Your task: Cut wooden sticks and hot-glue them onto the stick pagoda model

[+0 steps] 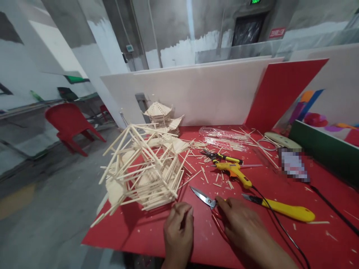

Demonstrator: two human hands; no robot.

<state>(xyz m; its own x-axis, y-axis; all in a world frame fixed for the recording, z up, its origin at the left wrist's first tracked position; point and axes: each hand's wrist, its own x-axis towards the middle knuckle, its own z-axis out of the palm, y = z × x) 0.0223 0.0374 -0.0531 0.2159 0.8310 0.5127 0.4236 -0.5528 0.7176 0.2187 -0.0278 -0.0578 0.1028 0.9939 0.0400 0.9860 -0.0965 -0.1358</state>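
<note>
My left hand [178, 231] is closed in a pinch just in front of a frame of thin wooden sticks [157, 164]. Whatever its fingertips hold, if anything, is hidden. With my right hand [242, 220] I grip a pair of scissors [206, 198] by the red handles, close to the pivot. Their blades point up and left toward the stick frame. The frame leans at the left of the red tabletop [202, 231], with sloping sticks joined at a peak and stacked layers below. Behind it stands a small wooden tower with a pointed roof [157, 109].
A yellow glue gun [234, 172], its cord [276, 213], pliers [224, 157] and a yellow utility knife [288, 210] lie right of centre. Beyond are bagged sticks [227, 139] and scattered offcuts. White boards [190, 95] stand behind; a red chair [70, 121] is at left.
</note>
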